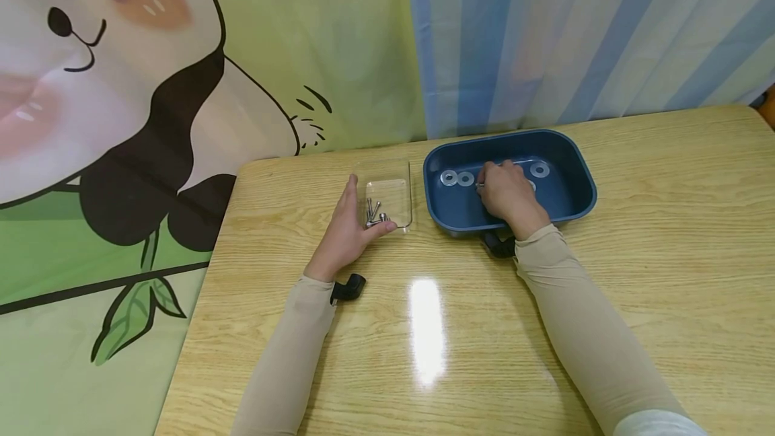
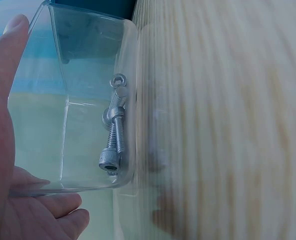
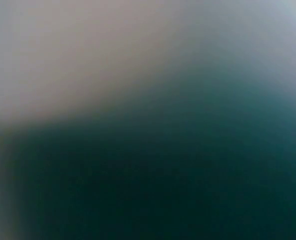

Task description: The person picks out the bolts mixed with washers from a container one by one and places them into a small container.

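Note:
In the head view, a clear plastic box (image 1: 410, 197) stands on the table with several socket head screws (image 2: 109, 156) and a nut (image 2: 118, 80) inside. My left hand (image 1: 346, 234) rests against its near left corner, the fingers straight along the left side and the thumb stretched along the front. To the right is a blue tray (image 1: 508, 227) with several flat washers (image 1: 465, 179) on its floor. My right hand (image 1: 507, 190) reaches into this tray, fingers curled, pinching a small metal part (image 1: 480, 186) mostly hidden by the fingertips. The right wrist view is too blurred to read.
The wooden table (image 1: 387, 328) carries both containers near its back edge. Behind it hang a curtain with blue stripes (image 1: 581, 32) and a cloth with a cartoon panda (image 1: 181, 106). A black wrist mount (image 1: 350, 287) juts from the left wrist.

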`<action>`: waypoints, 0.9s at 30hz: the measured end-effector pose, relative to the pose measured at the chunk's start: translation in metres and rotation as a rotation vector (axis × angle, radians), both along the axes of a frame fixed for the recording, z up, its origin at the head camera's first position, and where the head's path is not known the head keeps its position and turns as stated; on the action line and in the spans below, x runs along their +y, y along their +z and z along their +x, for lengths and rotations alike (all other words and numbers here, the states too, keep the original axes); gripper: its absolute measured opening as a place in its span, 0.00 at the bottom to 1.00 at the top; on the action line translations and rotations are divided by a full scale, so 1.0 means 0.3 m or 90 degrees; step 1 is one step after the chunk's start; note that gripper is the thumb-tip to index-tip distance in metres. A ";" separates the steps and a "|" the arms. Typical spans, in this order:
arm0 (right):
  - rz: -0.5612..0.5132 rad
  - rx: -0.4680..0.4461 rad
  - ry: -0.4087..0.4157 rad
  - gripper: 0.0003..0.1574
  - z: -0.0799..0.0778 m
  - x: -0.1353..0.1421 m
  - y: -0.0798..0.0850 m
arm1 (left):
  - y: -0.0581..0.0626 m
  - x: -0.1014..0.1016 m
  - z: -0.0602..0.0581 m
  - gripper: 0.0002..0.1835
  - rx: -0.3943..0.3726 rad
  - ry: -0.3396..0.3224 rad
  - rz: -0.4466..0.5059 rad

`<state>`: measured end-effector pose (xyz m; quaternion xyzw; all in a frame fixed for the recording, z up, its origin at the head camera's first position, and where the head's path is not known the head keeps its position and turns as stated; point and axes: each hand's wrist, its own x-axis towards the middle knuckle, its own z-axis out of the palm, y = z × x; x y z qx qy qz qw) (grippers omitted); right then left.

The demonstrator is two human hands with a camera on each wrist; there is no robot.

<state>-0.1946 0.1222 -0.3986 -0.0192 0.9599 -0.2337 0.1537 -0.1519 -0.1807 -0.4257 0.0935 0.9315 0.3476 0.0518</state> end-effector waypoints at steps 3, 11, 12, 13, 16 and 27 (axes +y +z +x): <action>0.001 -0.003 0.000 0.17 0.001 -0.002 0.000 | 0.001 0.000 0.000 0.68 -0.001 -0.001 0.001; 0.004 -0.005 0.008 0.18 0.001 -0.001 -0.001 | 0.006 0.001 0.004 0.68 -0.007 0.004 0.004; 0.005 -0.004 0.009 0.18 0.001 -0.001 -0.002 | 0.007 0.001 0.004 0.68 -0.006 0.003 0.005; 0.005 -0.004 0.009 0.18 0.000 0.000 -0.002 | 0.006 0.001 0.005 0.68 -0.006 0.002 0.005; 0.004 0.000 0.010 0.19 -0.001 0.001 -0.003 | 0.006 0.001 0.006 0.68 -0.001 0.000 0.005; 0.000 0.021 0.002 0.17 0.007 -0.004 0.006 | 0.007 0.002 0.004 0.68 0.001 -0.001 0.001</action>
